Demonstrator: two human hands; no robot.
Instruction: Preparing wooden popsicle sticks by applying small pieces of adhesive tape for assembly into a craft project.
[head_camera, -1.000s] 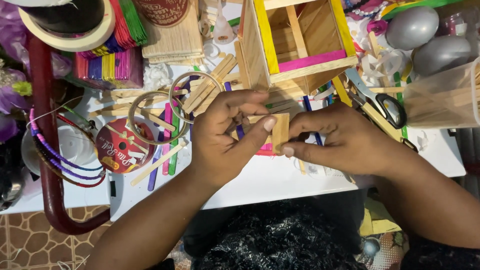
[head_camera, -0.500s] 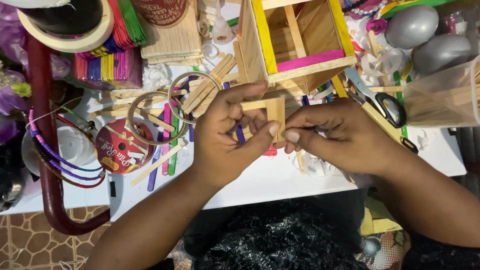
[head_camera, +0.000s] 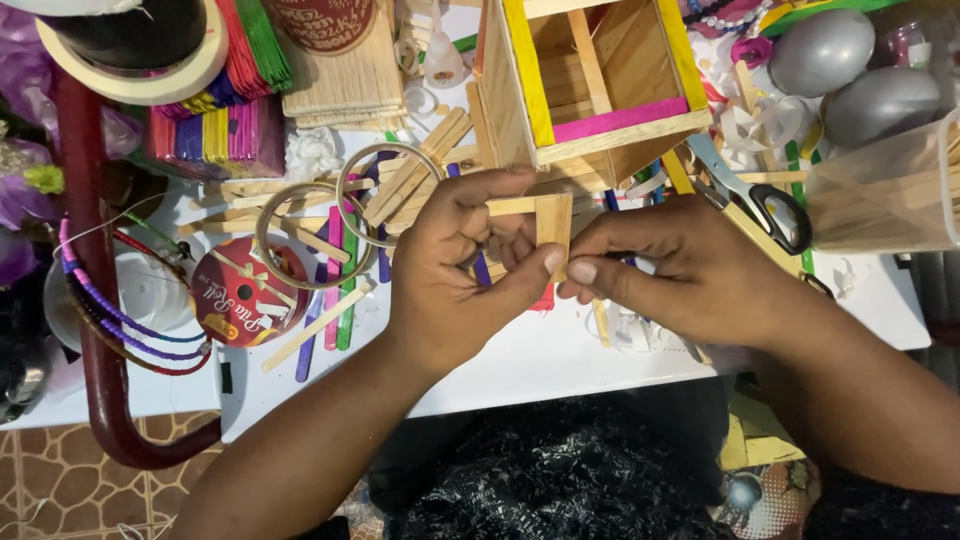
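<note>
Centrally, a small frame of plain craft sticks (head_camera: 540, 222), pale wood, flat and square-cornered, sits pinched between both hands above the white tabletop (head_camera: 520, 360). Left hand (head_camera: 455, 275): fingers curled over the frame's top bar, thumb pressed to its lower corner. Right hand (head_camera: 690, 265): closed, thumb and forefinger nipped on the same lower corner, just touching the left thumb.

Packages and labels: a round red disc with pale script (head_camera: 240, 292), lying flat left of the hands, plain sticks across it; a red-labelled round container (head_camera: 322, 20) at the top edge.

Materials: a box-like stick house (head_camera: 590, 90), bare wood with yellow and pink edging, directly behind the frame; a stack of plain sticks (head_camera: 340, 85); bundles of dyed sticks (head_camera: 215, 135); two metal hoops (head_camera: 345, 205); a roll of cream masking tape (head_camera: 140, 60); black-handled scissors (head_camera: 760, 200); two grey eggs (head_camera: 845, 65); a clear plastic tub (head_camera: 885, 190).

Surface and room: white table, cluttered; brown patterned floor tiles (head_camera: 40, 480) lower left.
</note>
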